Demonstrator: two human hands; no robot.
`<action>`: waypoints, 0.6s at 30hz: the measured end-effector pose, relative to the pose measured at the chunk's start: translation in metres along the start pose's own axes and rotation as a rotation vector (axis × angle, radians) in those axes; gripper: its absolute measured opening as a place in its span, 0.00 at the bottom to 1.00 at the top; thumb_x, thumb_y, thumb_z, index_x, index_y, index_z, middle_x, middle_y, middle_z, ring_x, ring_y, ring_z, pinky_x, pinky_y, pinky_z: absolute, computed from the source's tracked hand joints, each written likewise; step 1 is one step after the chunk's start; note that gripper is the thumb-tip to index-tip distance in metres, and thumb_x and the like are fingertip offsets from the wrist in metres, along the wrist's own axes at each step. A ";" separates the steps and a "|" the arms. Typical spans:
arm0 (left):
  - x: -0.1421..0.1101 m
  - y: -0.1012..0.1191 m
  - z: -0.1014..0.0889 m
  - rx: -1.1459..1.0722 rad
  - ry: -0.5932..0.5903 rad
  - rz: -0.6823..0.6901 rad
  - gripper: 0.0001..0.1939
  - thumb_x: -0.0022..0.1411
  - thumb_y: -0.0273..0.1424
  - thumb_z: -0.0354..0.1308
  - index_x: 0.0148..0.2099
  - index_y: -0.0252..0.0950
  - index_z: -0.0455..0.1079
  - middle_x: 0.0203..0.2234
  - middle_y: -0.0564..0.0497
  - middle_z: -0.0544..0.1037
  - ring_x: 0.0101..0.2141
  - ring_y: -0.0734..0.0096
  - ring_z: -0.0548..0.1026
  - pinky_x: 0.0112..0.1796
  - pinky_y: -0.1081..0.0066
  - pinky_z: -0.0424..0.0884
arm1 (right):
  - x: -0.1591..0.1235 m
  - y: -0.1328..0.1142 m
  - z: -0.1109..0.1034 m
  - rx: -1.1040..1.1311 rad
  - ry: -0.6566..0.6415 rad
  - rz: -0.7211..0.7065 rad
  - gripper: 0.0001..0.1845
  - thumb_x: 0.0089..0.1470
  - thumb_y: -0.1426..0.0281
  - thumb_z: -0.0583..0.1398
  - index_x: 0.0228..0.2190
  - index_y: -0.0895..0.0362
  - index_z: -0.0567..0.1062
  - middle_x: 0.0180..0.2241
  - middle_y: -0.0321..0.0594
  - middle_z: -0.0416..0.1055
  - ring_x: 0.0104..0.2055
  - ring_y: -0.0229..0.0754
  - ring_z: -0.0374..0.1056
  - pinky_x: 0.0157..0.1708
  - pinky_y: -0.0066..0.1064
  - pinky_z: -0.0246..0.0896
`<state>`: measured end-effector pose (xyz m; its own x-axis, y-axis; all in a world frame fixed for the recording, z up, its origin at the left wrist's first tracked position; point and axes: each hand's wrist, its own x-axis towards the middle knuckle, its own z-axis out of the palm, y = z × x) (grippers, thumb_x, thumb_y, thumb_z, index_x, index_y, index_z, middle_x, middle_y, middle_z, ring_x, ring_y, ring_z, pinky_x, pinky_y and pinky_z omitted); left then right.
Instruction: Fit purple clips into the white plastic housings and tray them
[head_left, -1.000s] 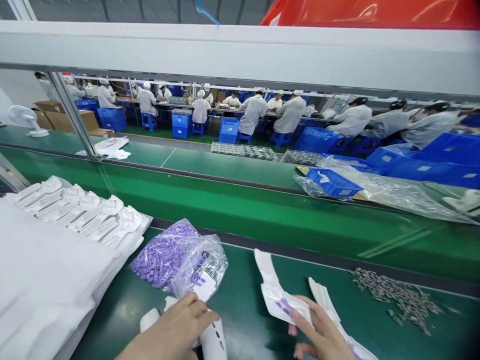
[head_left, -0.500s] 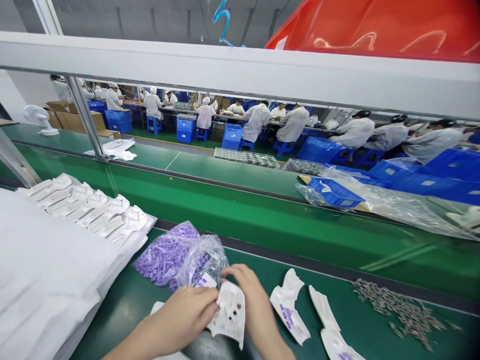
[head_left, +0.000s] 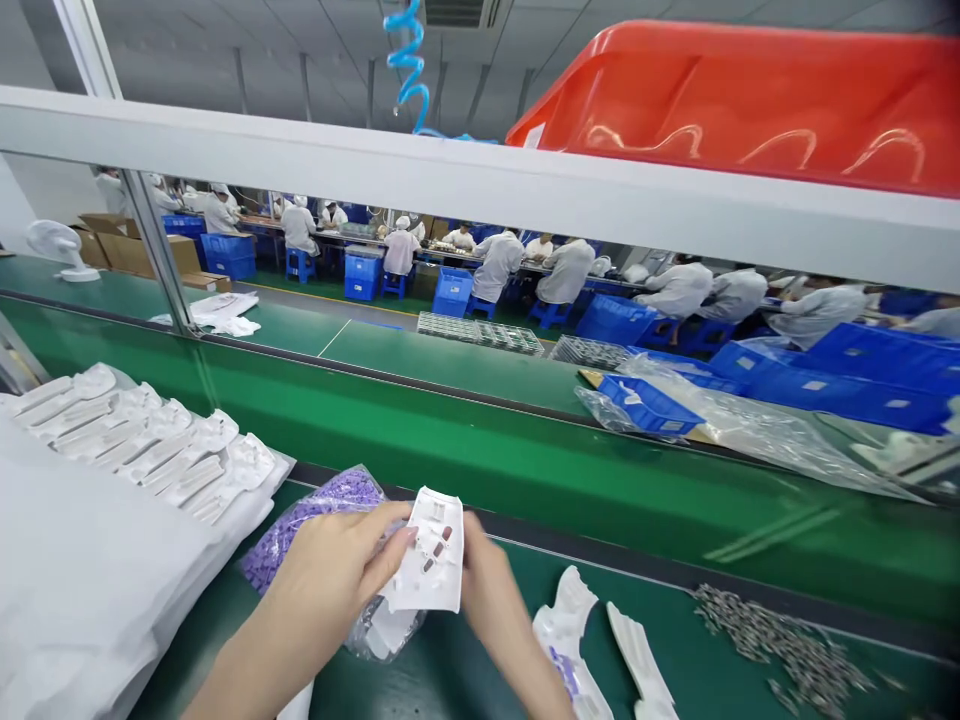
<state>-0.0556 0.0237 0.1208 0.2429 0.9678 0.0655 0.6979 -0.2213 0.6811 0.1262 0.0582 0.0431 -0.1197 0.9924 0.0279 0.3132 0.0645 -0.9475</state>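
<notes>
Green worktop [head_left: 442,685] spreads beneath a raised white shell [head_left: 448,575], which sits between both hands: the left hand [head_left: 341,560] pinches its left edge, thumb on the near face, while the right hand [head_left: 486,580] meets its right edge, fingertips hidden behind, so whether they grip I cannot tell

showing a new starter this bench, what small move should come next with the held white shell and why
Probably reach the left hand for a purple piece from the plastic bag beside it: the white shell shows three slots with no purple in them, while the curved white part lying to the right already carries purple.
</notes>
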 end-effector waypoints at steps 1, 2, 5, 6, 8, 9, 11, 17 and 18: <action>0.001 -0.001 0.001 0.050 0.000 0.006 0.18 0.66 0.38 0.42 0.47 0.41 0.71 0.26 0.52 0.77 0.25 0.68 0.72 0.26 0.74 0.58 | -0.003 -0.010 -0.011 0.005 0.051 0.018 0.13 0.53 0.58 0.58 0.30 0.54 0.65 0.20 0.32 0.62 0.20 0.38 0.59 0.20 0.28 0.54; 0.002 -0.003 0.002 0.093 -0.002 0.010 0.18 0.65 0.38 0.43 0.46 0.40 0.72 0.25 0.51 0.77 0.25 0.68 0.72 0.26 0.74 0.57 | -0.007 -0.019 -0.021 0.027 0.103 0.017 0.14 0.54 0.56 0.57 0.31 0.53 0.63 0.20 0.31 0.61 0.19 0.37 0.58 0.20 0.27 0.53; 0.007 -0.005 0.003 0.160 -0.021 0.020 0.16 0.65 0.37 0.46 0.45 0.39 0.73 0.27 0.49 0.78 0.26 0.67 0.74 0.28 0.73 0.58 | -0.019 -0.043 -0.036 0.012 0.092 -0.060 0.14 0.54 0.56 0.58 0.30 0.53 0.66 0.34 0.39 0.66 0.38 0.43 0.65 0.37 0.31 0.60; 0.009 -0.005 0.003 0.176 -0.035 0.024 0.16 0.64 0.36 0.46 0.45 0.38 0.73 0.28 0.48 0.79 0.27 0.66 0.74 0.29 0.73 0.59 | -0.022 -0.047 -0.036 -0.027 0.033 -0.073 0.13 0.53 0.56 0.58 0.29 0.53 0.67 0.41 0.41 0.65 0.46 0.46 0.62 0.45 0.34 0.57; 0.011 -0.005 0.004 0.220 -0.073 0.025 0.15 0.65 0.35 0.46 0.42 0.38 0.74 0.27 0.48 0.79 0.27 0.65 0.74 0.29 0.72 0.58 | -0.025 -0.049 -0.031 -0.098 -0.082 -0.063 0.12 0.52 0.57 0.59 0.28 0.52 0.69 0.51 0.40 0.60 0.57 0.50 0.52 0.55 0.39 0.47; 0.012 -0.005 0.005 0.243 -0.088 0.022 0.15 0.65 0.35 0.46 0.41 0.37 0.74 0.27 0.48 0.78 0.26 0.65 0.73 0.28 0.72 0.57 | -0.025 -0.048 -0.027 -0.115 -0.115 -0.048 0.11 0.52 0.57 0.59 0.28 0.52 0.70 0.54 0.39 0.58 0.58 0.50 0.50 0.57 0.41 0.43; 0.012 -0.004 0.005 0.270 -0.093 0.019 0.15 0.65 0.35 0.45 0.40 0.37 0.73 0.26 0.48 0.78 0.26 0.66 0.73 0.27 0.72 0.56 | -0.024 -0.043 -0.020 -0.128 -0.107 -0.034 0.10 0.52 0.58 0.59 0.28 0.51 0.70 0.56 0.37 0.56 0.60 0.50 0.48 0.58 0.44 0.39; 0.010 -0.004 0.006 0.303 -0.011 0.088 0.15 0.64 0.33 0.46 0.43 0.38 0.74 0.23 0.50 0.78 0.23 0.68 0.72 0.26 0.72 0.55 | -0.020 -0.036 -0.009 -0.147 -0.032 -0.090 0.09 0.54 0.61 0.58 0.29 0.52 0.67 0.51 0.40 0.60 0.54 0.49 0.55 0.53 0.42 0.48; 0.010 -0.006 0.007 0.319 -0.001 0.110 0.15 0.64 0.32 0.46 0.43 0.38 0.74 0.23 0.50 0.78 0.23 0.68 0.73 0.26 0.72 0.56 | -0.020 -0.036 -0.008 -0.119 -0.030 -0.092 0.08 0.54 0.61 0.58 0.31 0.52 0.66 0.49 0.40 0.63 0.50 0.47 0.59 0.49 0.40 0.52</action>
<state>-0.0525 0.0335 0.1124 0.3289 0.9360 0.1253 0.8433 -0.3508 0.4072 0.1247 0.0366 0.0790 -0.1810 0.9782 0.1014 0.4089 0.1686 -0.8969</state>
